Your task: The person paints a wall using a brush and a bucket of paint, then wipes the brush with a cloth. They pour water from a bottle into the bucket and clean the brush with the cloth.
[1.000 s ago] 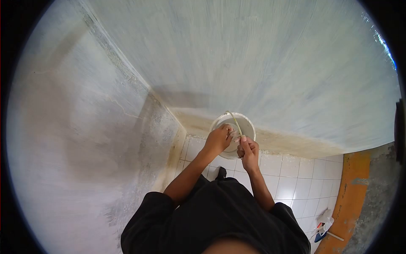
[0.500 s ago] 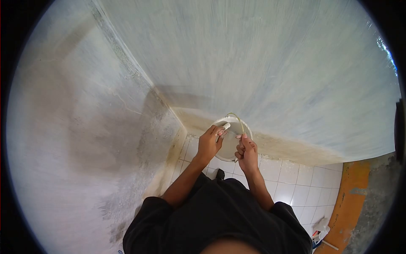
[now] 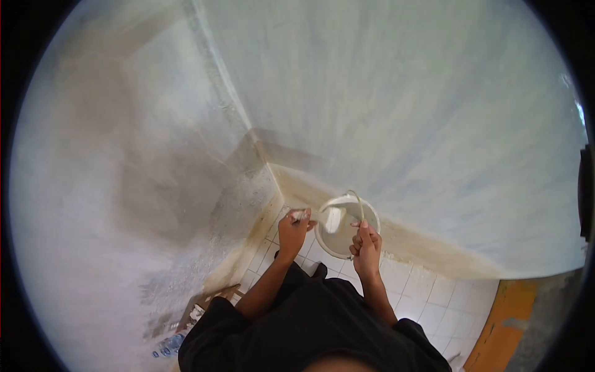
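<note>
My left hand [image 3: 294, 232] is closed around the handle of a paintbrush [image 3: 334, 220]. The brush's bristles are coated in white and lie over the opening of a white bucket [image 3: 336, 253]. Pale liquid shows inside the bucket. My right hand [image 3: 366, 246] grips the thin yellowish bucket handle [image 3: 361, 208] at the bucket's right side, its fingers curled in. The bucket hangs in front of my body, near the foot of the wall.
Two walls meet in a corner [image 3: 265, 162] ahead, the left wall [image 3: 167, 204] stained with grey patches. White floor tiles [image 3: 421, 279] lie below. Plastic bottles [image 3: 168, 345] and a wooden piece [image 3: 214, 297] are at lower left; an orange strip [image 3: 496, 319] is at lower right.
My left hand has drawn back left, bringing the brush's white bristles into view over the bucket. The view has shifted, and the bucket and both hands appear lower in it.
</note>
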The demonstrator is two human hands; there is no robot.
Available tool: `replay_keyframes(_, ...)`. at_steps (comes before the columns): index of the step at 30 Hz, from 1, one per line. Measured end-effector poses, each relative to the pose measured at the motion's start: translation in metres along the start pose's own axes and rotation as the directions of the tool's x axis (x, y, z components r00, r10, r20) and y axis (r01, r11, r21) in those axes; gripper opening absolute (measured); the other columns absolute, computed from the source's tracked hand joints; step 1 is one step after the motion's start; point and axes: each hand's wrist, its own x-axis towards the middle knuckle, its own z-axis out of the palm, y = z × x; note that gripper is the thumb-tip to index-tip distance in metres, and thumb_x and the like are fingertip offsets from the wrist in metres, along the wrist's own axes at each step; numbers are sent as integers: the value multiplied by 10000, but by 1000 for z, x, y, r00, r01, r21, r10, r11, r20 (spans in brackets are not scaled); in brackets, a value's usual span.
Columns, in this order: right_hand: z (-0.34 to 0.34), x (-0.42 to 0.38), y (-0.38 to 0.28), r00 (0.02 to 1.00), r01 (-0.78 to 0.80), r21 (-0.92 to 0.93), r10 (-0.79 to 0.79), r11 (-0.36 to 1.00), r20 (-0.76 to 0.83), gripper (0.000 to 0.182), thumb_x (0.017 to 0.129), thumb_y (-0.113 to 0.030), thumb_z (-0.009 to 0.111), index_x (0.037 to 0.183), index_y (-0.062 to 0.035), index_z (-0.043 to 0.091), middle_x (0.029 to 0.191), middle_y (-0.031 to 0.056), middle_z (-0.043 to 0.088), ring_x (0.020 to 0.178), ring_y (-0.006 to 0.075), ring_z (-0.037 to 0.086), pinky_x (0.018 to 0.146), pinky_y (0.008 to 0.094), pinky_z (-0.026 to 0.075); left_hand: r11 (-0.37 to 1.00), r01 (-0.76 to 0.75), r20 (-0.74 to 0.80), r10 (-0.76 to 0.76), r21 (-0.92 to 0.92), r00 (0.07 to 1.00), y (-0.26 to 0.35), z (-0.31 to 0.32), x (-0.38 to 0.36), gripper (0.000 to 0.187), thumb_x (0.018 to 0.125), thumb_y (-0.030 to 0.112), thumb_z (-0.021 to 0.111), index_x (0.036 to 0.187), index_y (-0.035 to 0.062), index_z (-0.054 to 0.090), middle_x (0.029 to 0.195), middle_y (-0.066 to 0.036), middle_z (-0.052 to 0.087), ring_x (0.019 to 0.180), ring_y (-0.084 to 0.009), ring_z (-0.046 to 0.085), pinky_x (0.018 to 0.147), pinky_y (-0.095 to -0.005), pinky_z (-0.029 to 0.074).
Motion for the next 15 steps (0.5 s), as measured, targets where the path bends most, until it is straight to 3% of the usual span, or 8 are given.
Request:
replay_keyframes(4,-3,3,1,1000,6,-67,-6,998,-4,312,1006,-334,517,983,-40,616,586,-97,262,477,20,192,427,218,162,982,163,-45,-168,-99,985,9,-25,-36,299,930,190,649,1042,-85,611,859,-129,670,790,-203,709,640,-251,571)
replay_keyframes(7,-6,1,0,999,-21,-86,23,996,22,324,1003,-337,522,976,-31,626,576,-97,273,470,18,208,426,219,182,968,240,-3,-241,75,971,5,-47,-58,325,921,211,656,1026,-93,613,863,-128,672,744,-192,701,645,-246,568)
replay_keyframes(10,-6,0,2,996,-73,-108,79,991,46,329,1001,-335,528,975,-25,635,568,-95,289,463,17,227,423,218,200,880,364,153,-423,306,893,15,-61,-71,332,933,274,630,991,-53,633,830,-78,657,650,-141,656,608,-227,536)
replay_keyframes(13,3,-3,-4,987,-136,-109,144,985,74,311,996,-320,539,980,-23,631,573,-93,301,465,20,233,424,219,198,842,308,287,-458,442,841,22,-64,-73,301,975,295,550,886,12,603,724,-12,584,563,-80,546,517,-230,450)
replay_keyframes(15,6,1,-10,979,-170,-89,179,981,94,293,991,-313,548,975,-30,623,583,-94,299,472,19,226,431,217,182,856,332,242,-446,397,862,30,-57,-76,317,984,316,531,870,26,586,689,9,525,536,-69,481,487,-233,397)
